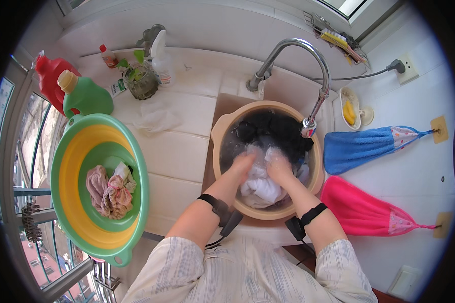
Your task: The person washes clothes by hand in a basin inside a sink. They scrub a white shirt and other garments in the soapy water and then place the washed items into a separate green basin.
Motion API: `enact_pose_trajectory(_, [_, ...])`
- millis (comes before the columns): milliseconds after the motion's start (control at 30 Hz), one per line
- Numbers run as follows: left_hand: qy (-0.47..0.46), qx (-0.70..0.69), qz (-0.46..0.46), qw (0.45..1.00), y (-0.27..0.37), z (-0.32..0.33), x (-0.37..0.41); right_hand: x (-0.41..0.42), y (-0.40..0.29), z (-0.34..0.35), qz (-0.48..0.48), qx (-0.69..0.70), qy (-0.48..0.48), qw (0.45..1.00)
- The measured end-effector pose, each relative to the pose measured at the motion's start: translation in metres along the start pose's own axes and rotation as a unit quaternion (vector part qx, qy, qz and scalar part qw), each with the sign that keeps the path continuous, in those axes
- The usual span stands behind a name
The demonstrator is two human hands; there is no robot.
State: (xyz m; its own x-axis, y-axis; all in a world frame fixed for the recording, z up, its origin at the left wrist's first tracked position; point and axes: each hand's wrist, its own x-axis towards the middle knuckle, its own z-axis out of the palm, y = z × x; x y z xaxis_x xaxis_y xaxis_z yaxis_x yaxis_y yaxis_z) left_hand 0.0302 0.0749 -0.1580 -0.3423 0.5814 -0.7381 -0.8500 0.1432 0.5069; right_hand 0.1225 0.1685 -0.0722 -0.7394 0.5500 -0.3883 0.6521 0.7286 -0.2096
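Note:
A round beige plastic basin [318, 178] stands in the sink with water and wet laundry in it. My left hand [247, 161] and my right hand [276, 163] are side by side over the middle of the basin, both on a white cloth [263, 189]. Their fingers are blurred and partly hidden by water and pale fabric, so the grip does not show clearly. Black clothing [282, 127] lies in the water beyond my hands. The chrome faucet [309, 127] arches over the basin's right side. Lighter fabric shows at the basin's right edge.
At left, a green and yellow collapsible basin [70, 178] holds crumpled pinkish laundry [112, 193]. Behind it stand green [89, 96] and red [55, 81] detergent bottles, a glass plant jar [142, 83] and a spray bottle [162, 64]. Blue [356, 147] and pink [364, 208] towels hang at right.

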Motion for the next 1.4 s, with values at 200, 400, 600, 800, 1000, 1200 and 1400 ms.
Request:
enact_pose_trajectory(200, [-0.188, -0.236, 0.028, 0.953, 0.014, 0.001, -0.012, -0.046, -0.073, -0.035, -0.198, 0.212, 0.215, 0.933])
enact_pose_trajectory(400, [-0.325, -0.291, -0.03, 0.9, 0.014, -0.015, -0.012, -0.047, -0.106, -0.005, -0.11, 0.097, 0.237, 0.96])
enact_pose_trajectory(600, [-0.165, -0.189, -0.042, 0.967, 0.005, -0.012, 0.002, -0.024, -0.099, -0.014, -0.036, 0.208, 0.167, 0.963])
enact_pose_trajectory(800, [-0.101, -0.138, -0.023, 0.985, 0.036, 0.013, -0.035, 0.004, -0.031, -0.027, 0.124, 0.212, 0.093, 0.965])
enact_pose_trajectory(1000, [-0.081, -0.129, 0.044, 0.987, 0.04, 0.019, -0.047, -0.006, 0.008, 0.0, 0.063, 0.176, 0.09, 0.978])
enact_pose_trajectory(1200, [-0.136, 0.004, -0.05, 0.989, 0.018, 0.001, -0.018, -0.002, 0.004, 0.016, 0.103, 0.044, 0.043, 0.993])
enact_pose_trajectory(1400, [-0.022, 0.227, 0.113, 0.967, 0.015, 0.011, -0.035, 0.019, 0.02, 0.038, 0.049, -0.072, -0.056, 0.995])
